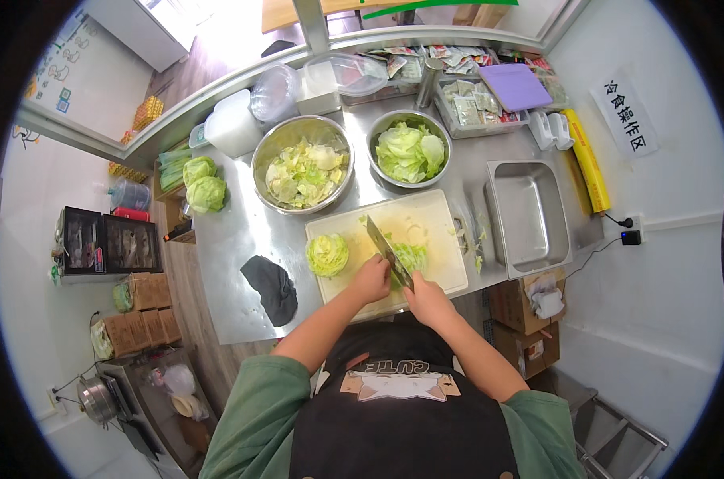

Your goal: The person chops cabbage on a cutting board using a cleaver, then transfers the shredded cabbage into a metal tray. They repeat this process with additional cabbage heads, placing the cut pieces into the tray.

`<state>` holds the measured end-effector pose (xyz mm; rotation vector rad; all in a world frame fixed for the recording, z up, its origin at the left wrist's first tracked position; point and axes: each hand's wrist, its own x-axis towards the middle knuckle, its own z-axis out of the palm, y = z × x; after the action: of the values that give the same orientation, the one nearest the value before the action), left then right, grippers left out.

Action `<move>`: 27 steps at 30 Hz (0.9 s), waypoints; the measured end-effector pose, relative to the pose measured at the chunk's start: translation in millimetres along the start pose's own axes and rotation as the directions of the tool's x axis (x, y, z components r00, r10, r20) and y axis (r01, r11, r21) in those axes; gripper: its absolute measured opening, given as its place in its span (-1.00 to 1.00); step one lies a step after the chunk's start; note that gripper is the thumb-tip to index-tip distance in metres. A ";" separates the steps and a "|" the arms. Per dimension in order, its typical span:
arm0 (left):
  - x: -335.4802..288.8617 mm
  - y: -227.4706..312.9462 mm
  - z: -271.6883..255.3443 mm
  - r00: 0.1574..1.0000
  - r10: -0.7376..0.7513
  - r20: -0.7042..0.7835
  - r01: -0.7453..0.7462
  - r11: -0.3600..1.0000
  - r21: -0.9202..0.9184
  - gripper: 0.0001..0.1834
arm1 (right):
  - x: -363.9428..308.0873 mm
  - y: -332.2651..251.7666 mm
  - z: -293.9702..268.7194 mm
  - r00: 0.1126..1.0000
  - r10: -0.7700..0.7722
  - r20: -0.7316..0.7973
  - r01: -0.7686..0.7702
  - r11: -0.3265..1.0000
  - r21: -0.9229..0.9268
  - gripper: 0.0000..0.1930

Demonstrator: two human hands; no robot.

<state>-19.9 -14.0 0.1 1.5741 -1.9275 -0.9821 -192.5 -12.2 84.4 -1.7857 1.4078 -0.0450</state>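
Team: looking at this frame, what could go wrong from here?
1. Cut fingers: the left hand is right beside the blade of the knife, which the right hand holds, so a slip could nick it.
2. Rolling: the round lettuce sits loose on the left side of the cutting board, close to the left hand; a bump might shift it.

Short green sleeves [254, 411] flank a black cat-print apron [402, 439].
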 end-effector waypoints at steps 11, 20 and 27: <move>-7.8 3.4 -0.4 0.999 -0.035 -0.027 0.039 0.988 0.146 -0.88 | 18.3 23.0 37.9 0.999 -0.008 -0.041 0.007 1.000 -0.020 -0.75; -4.0 -8.9 2.1 0.991 -0.068 0.111 0.058 0.994 0.090 -0.83 | -13.7 1.7 8.9 0.996 0.079 0.051 -0.077 0.996 -0.042 -0.74; -4.6 -9.9 1.0 0.988 -0.064 0.141 0.051 0.994 0.094 -0.81 | 9.0 9.5 29.4 1.000 0.019 -0.010 -0.020 0.999 -0.046 -0.75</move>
<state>-13.3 -10.2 -7.8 1.6583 -2.0594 -1.0733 -182.0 -2.6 55.6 -1.8110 1.4439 -0.0115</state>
